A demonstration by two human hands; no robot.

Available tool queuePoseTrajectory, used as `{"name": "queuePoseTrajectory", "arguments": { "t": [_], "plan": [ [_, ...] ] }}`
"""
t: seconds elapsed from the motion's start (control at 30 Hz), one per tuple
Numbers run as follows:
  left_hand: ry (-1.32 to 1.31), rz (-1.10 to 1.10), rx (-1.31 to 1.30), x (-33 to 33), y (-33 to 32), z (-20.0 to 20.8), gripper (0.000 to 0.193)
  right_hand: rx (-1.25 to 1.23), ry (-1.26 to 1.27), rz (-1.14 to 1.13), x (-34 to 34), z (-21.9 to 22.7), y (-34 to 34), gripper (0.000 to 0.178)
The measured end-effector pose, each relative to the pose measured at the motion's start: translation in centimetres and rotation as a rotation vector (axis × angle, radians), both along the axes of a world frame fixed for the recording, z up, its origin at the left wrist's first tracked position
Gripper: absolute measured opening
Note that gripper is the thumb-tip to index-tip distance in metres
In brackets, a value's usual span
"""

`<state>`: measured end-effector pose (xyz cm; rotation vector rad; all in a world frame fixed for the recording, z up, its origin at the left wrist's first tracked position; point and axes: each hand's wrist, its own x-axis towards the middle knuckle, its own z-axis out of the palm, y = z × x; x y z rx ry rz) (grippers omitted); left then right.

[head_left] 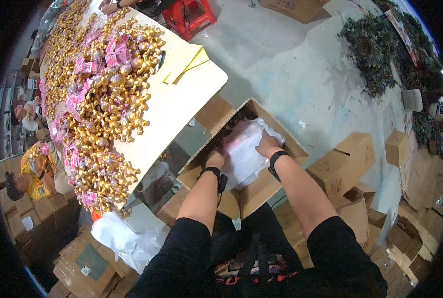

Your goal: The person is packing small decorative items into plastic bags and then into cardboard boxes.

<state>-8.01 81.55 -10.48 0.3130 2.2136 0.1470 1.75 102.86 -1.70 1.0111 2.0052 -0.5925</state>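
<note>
Cardboard box holds a white plastic bag; both hands' grips, left and right, clamp the bag.

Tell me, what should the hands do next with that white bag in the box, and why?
Probably lift the white plastic bag upward. Both the left hand and right hand are down on it inside the open cardboard box.

My two hands, one open carton, one white bag, one red stool, two yellow sheets.
</note>
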Motion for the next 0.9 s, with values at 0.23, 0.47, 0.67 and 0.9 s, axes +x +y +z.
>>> {"name": "queuePoseTrajectory", "arguments": {
  "t": [0.23,0.47,0.67,0.9],
  "plan": [
    [-0.106,0.170,-0.095,-2.4,-0.1,2.3,0.038,-0.030,0.070,-0.152,-0.4,0.4,-0.1,0.090],
    [-0.120,0.112,0.743,-1.0,-0.5,22.6,0.040,-0.160,0.602,0.070,-1.5,10.6,-1.7,0.059],
    [0.443,0.363,0.504,-7.0,-16.0,32.3,0.030,-0.126,0.925,-0.018,4.7,20.4,-6.0,0.032],
    [1.011,1.171,0.056,-19.9,-46.2,23.2,0.081,-0.011,0.383,0.311,14.1,20.6,-11.8,0.046]
  ]
}}
